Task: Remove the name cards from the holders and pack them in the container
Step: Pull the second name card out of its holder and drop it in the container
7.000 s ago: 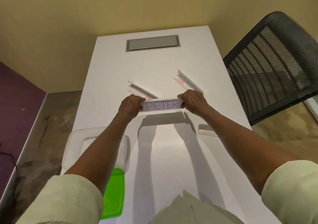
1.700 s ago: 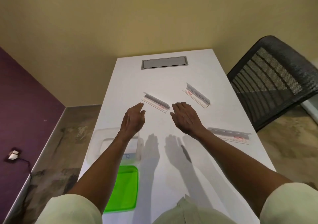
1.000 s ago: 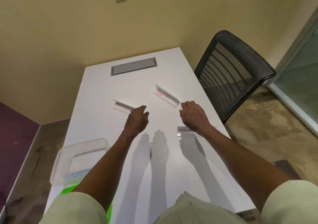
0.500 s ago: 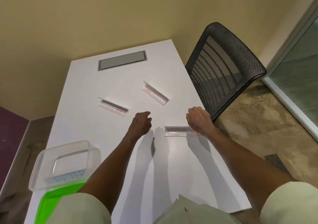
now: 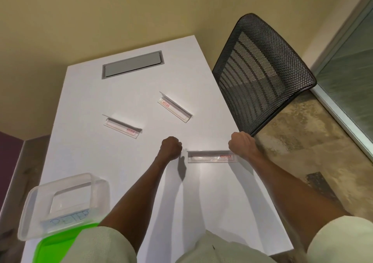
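I see a white worktop (image 5: 129, 178) against a yellow wall, a mesh chair (image 5: 262, 70) beyond my right hand (image 5: 241, 144). Both hands' fingers are curled; whether they grip anything I cannot tell. One clear holder (image 5: 211, 157) lies between them, touching the right. Two more holders (image 5: 122, 126) (image 5: 174, 107) lie past the fingers. The container (image 5: 62, 204) holding the PETER card (image 5: 69, 218) sits back-left.

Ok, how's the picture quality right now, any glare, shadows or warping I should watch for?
Head view: light comes from behind, so both arms throw long shadows up the table, one just left of the nearest holder; the wide lens bends the table edges; the card in the container reads smeared through the plastic; the left hand and right hand look sharp.
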{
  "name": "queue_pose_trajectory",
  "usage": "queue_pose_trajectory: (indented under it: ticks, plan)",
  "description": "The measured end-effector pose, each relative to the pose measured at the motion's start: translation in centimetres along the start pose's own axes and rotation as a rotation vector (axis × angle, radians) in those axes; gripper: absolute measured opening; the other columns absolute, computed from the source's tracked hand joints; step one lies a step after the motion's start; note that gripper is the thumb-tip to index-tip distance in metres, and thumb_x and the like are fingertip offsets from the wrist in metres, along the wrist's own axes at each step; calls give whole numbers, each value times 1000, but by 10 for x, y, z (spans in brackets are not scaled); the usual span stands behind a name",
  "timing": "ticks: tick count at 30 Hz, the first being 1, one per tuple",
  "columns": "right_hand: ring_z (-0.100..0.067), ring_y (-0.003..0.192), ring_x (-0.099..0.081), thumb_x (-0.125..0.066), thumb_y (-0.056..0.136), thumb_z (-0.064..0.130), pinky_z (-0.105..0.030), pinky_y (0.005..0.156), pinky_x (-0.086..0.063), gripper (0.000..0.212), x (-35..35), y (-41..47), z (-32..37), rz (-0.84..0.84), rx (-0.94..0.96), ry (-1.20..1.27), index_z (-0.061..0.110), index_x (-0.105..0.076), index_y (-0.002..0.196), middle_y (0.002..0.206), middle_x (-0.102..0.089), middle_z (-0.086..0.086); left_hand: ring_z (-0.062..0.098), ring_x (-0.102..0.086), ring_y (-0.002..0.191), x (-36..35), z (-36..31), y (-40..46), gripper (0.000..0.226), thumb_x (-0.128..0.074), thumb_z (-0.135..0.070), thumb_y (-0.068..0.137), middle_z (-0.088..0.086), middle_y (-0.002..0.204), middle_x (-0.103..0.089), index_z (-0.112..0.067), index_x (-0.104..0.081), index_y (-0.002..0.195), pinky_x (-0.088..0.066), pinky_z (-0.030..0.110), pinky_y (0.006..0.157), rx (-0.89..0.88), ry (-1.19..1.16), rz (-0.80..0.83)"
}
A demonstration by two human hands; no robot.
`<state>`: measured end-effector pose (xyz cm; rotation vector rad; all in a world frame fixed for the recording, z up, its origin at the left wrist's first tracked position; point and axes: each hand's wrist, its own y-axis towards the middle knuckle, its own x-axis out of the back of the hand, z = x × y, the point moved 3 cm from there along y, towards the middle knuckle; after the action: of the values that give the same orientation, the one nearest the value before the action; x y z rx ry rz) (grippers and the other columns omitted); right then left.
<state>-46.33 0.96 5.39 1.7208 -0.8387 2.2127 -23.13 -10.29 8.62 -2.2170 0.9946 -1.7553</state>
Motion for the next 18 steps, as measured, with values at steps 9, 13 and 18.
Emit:
queue_pose_trajectory:
  ticks: [9,13,18]
  plan:
    - [-26,90,-64,-49,86,15,-29,64,-42,19,-9,11,-2,80,-105,-40,12,-66,95,101,-69,-9,46,-55,104,-10,-9,18,42,-46,-17,96,36,107,-58,1,-38,59,-45,42,87,29,-79,35]
    - [-25,94,-66,-48,86,18,-30,68,-46,24,-13,14,-4,94,-133,-67,13,-65,102,103,-69,-7,42,-57,106,-14,-11,22,34,-46,-20,97,30,102,-62,2,-51,72,-47,40,89,48,-103,86]
    - [-26,97,-65,-46,83,16,-31,71,-46,27,-17,14,-5,115,-163,-32,13,-65,101,106,-69,-8,41,-58,105,-16,-16,21,35,-45,-19,97,29,97,-63,7,-58,79,-47,41,88,46,-112,135]
